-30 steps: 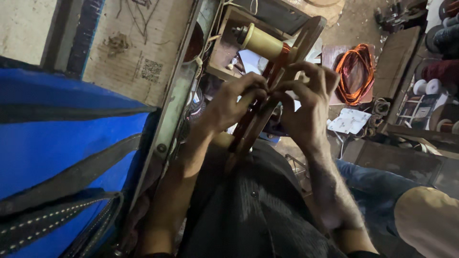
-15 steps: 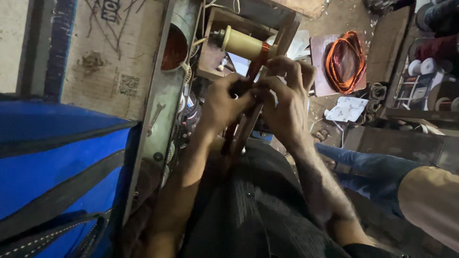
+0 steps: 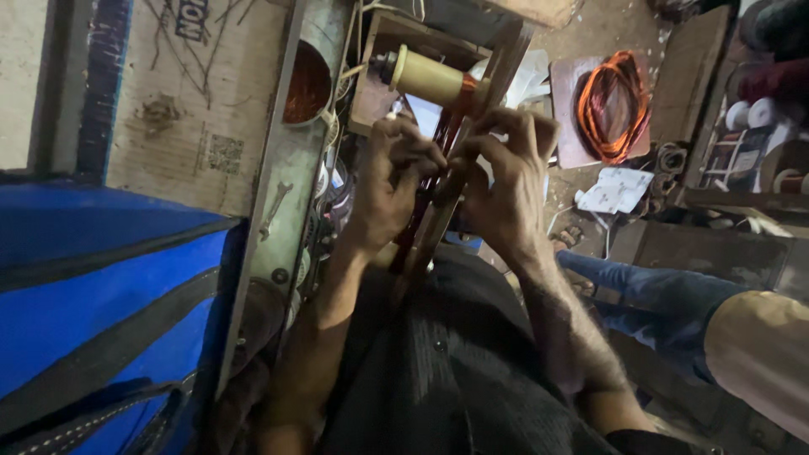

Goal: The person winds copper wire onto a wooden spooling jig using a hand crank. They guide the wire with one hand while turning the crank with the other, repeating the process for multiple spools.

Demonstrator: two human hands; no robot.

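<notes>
My left hand (image 3: 389,187) and my right hand (image 3: 504,187) meet over a wooden winding frame (image 3: 497,72) that leans against my lap. Both hands pinch a dark red part (image 3: 445,135) on the frame's slanted wooden bar, fingers curled; what is between the fingertips is too small to make out. Just above the hands a yellowish spool (image 3: 431,80) with some copper wire sits on the frame's axle. My dark shirt (image 3: 447,371) fills the lower middle.
A blue bag (image 3: 93,312) with dark straps lies at the left, beside a cardboard sheet (image 3: 194,101) and a metal rail (image 3: 286,194). An orange wire coil (image 3: 611,101) lies on a board at the upper right. Another person's blue-trousered leg (image 3: 657,295) is at the right.
My view has shifted a little, so the hands and frame sit slightly lower and more central. The hands stay together on the frame's bar, fingers shifting only a little.
</notes>
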